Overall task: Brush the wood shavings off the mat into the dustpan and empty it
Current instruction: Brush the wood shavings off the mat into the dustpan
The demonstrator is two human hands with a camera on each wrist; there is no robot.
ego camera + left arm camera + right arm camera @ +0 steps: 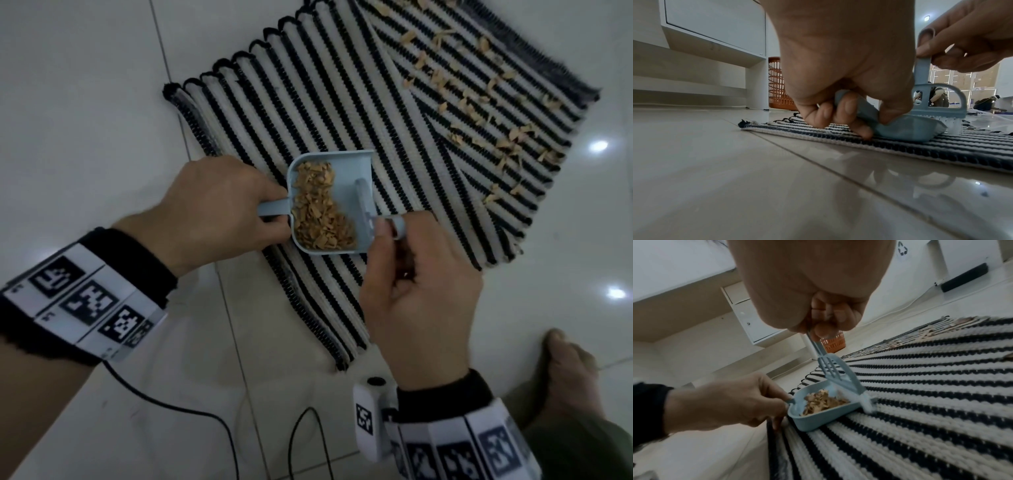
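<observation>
While no brand name could be read anywhere, the white bands (85, 298) strapped over the black cuffs on both wrists carried square black-and-white coded markers, and a recycling symbol (902, 249) showed on a white surface in the right wrist view. The left hand (212, 212) had its fingers curled round the short flat handle of the dustpan (346, 192), a small pale blue plastic scoop with rounded corners and low walls, which sat on the mat (308, 102) near its edge. Inside it lay a heap of wood shavings (318, 212), tan, thin and flaky. The right hand (421, 301) pinched the looped handle of the brush (364, 202), pale blue plastic with an arched, slotted back and short whitish bristles, whose head stood at the open mouth of the pan, bristles touching the mat. The mat was a woven rug of ribbed black and cream stripes with a scalloped black fringe, lying on glossy pale floor tiles (85, 102). More loose shavings (479, 99) were scattered over its far part, well apart from the pan. An orange perforated plastic basket (777, 84) stood beside a white cabinet (715, 24) beyond the rug.
</observation>
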